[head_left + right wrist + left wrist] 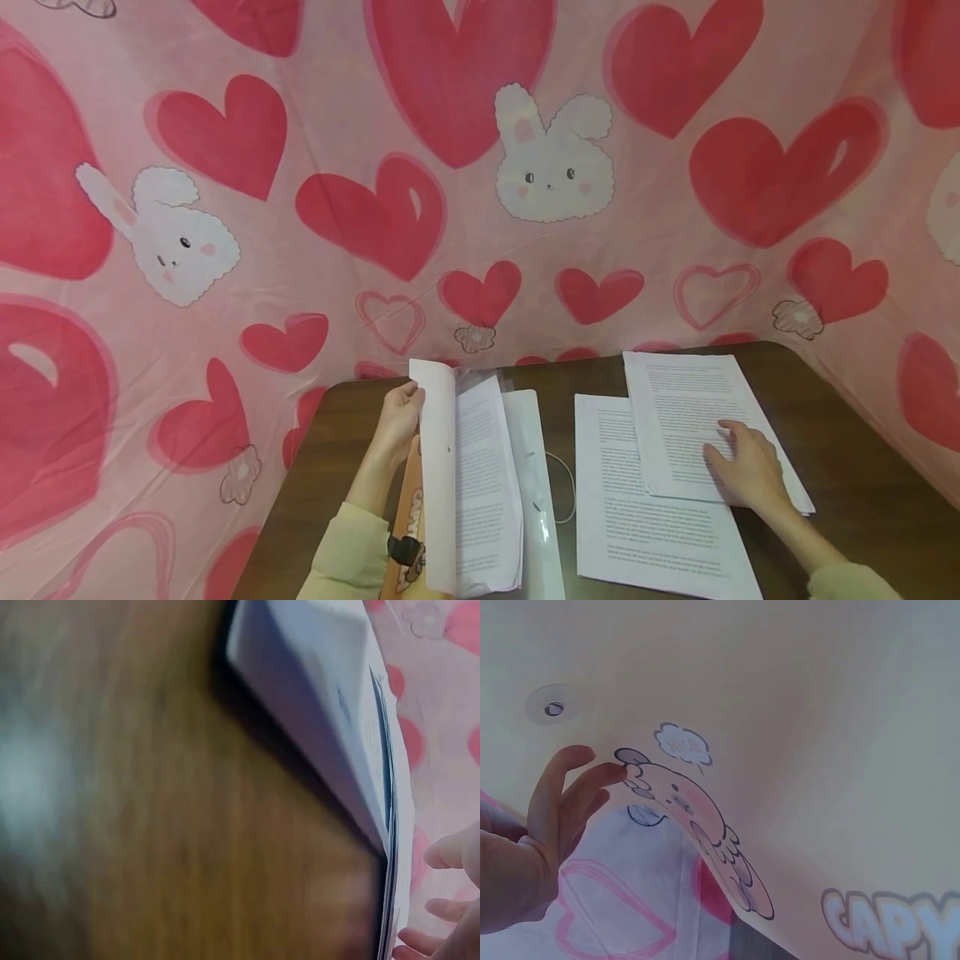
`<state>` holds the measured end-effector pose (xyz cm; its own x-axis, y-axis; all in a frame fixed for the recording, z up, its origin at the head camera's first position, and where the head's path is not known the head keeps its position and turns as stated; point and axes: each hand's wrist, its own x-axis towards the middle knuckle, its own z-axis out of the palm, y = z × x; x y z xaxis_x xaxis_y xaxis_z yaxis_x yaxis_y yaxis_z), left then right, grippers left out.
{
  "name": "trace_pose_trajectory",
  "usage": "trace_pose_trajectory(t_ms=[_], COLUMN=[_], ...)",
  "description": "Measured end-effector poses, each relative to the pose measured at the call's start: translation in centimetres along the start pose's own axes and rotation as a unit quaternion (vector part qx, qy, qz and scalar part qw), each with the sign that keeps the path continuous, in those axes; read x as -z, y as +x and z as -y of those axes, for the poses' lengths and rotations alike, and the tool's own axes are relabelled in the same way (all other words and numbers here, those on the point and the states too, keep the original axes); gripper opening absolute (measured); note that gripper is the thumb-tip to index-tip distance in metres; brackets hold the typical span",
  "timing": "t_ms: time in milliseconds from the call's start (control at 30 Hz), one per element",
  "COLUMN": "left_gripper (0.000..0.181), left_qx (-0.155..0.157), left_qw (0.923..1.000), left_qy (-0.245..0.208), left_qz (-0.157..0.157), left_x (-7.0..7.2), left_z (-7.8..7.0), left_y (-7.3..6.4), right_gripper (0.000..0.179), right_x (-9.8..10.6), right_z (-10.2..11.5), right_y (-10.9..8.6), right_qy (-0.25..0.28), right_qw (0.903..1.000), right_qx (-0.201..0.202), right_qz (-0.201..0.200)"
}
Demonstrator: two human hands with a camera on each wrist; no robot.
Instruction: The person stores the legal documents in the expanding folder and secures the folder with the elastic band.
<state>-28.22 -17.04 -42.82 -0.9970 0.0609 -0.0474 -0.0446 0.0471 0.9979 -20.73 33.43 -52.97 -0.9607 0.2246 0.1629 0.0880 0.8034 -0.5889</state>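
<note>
In the head view, my left hand (400,414) is at the far left edge of a folder's raised cover (437,475). Bent fingertips touch the cover's cartoon-printed outside (682,799) in the left wrist view; the thumb is hidden there. Inside the folder lie printed sheets (487,492) with a clear plastic sleeve (476,381) showing at their top. My right hand (750,467) is spread over the upper stack of printed papers (678,400), thumb and fingers apart. That stack overlaps a lower stack of printed papers (652,533), which lies to its near left.
The folder's pale back cover (540,492) lies right of the sheets, with a thin white cord loop (573,492) beside it. Everything lies on a dark wooden table (795,400). A pink heart-and-rabbit cloth (480,242) hangs along its far edge and sides.
</note>
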Motion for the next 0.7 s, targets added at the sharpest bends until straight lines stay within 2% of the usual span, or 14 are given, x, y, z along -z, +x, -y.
trace_pose_trajectory(t_ms=[167, 700], left_gripper=[0.059, 0.059], left_qx=[-0.001, -0.002], left_qw=[1.0, 1.0], left_qy=[0.001, 0.005], left_qz=[0.0, 0.0], left_x=[0.0, 0.0], left_z=[0.0, 0.1], left_y=[0.0, 0.0], right_gripper=[0.061, 0.069], right_x=[0.4, 1.5], right_z=[-1.1, -3.6], right_y=[0.2, 0.4], right_qy=[-0.009, -0.032], right_qw=[0.9998, 0.9983], right_qx=[-0.007, -0.043], right_qz=[-0.018, -0.025])
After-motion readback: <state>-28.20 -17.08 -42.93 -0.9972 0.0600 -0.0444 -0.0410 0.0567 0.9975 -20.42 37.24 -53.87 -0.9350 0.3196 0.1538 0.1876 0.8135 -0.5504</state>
